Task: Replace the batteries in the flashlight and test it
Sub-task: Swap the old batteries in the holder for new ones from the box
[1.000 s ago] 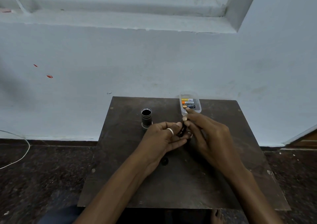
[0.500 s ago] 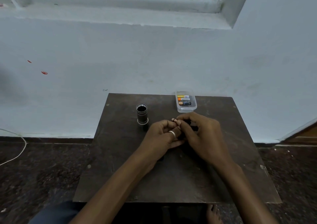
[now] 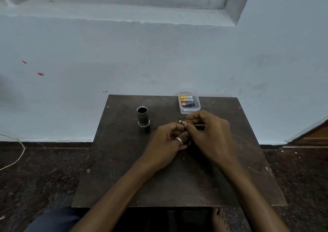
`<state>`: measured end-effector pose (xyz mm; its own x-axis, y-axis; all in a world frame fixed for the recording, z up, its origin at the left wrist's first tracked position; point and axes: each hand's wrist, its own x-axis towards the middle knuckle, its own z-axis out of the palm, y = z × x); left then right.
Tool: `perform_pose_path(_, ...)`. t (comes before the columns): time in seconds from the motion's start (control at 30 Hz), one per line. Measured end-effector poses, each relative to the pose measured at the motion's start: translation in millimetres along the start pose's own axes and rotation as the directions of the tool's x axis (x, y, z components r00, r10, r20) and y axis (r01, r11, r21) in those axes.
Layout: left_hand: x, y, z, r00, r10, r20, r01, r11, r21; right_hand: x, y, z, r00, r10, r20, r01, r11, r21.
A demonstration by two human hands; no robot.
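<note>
The dark metal flashlight body [image 3: 142, 115] stands upright on the brown table [image 3: 124, 178], its open end facing up. A clear plastic box [image 3: 190, 110] at the table's far edge holds three batteries [image 3: 187, 100]. My left hand [image 3: 165, 143], with a ring on one finger, and my right hand [image 3: 209, 134] meet at mid-table in front of the box. Both curl round a small black battery holder [image 3: 199, 126], of which only a dark sliver shows. I cannot tell whether a battery is between my fingers.
The table stands against a pale blue wall [image 3: 159, 57]. A white cable [image 3: 17, 159] lies on the dark floor at the left. A bare foot [image 3: 219, 219] shows under the table's near edge, and a wooden edge [image 3: 312, 132] at the right.
My right hand has drawn back from the battery box and closed against my left hand. The camera view has shifted slightly. The flashlight body and box have not moved.
</note>
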<state>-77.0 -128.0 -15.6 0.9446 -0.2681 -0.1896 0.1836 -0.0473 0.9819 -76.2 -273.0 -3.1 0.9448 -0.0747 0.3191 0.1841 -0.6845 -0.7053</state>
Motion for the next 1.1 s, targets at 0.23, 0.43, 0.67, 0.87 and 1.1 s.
perform_pose_path(0.23, 0, 3, 0, 0.994, -0.047, -0.098, 0.034, 0.991, -0.127, 4, 4, -8, 0.971, 0.095, -0.217, -0.094, 0.995, 0.018)
perform_pose_path(0.43, -1, 0, -5, 0.984, -0.101, -0.147, 0.075, 0.983, -0.170, 0, 20, -9, 0.949, 0.302, -0.091, -0.315, 0.920, -0.233)
perform_pose_path(0.67, -2, 3, -6, 0.984, -0.129, -0.125, 0.106, 0.978, -0.180, -4, 13, -2, 0.969, 0.237, 0.074, -0.200, 0.922, -0.333)
perform_pose_path(0.87, -2, 8, -9, 0.989, -0.120, -0.089, 0.094, 0.962, -0.257, -2, 11, -6, 0.989, 0.141, -0.041, -0.147, 0.964, -0.221)
perform_pose_path(1.1, 2, 10, -12, 0.982, -0.182, -0.046, 0.148, 0.902, -0.405, -6, -3, -4, 0.981, -0.025, 0.190, 0.018, 0.999, 0.035)
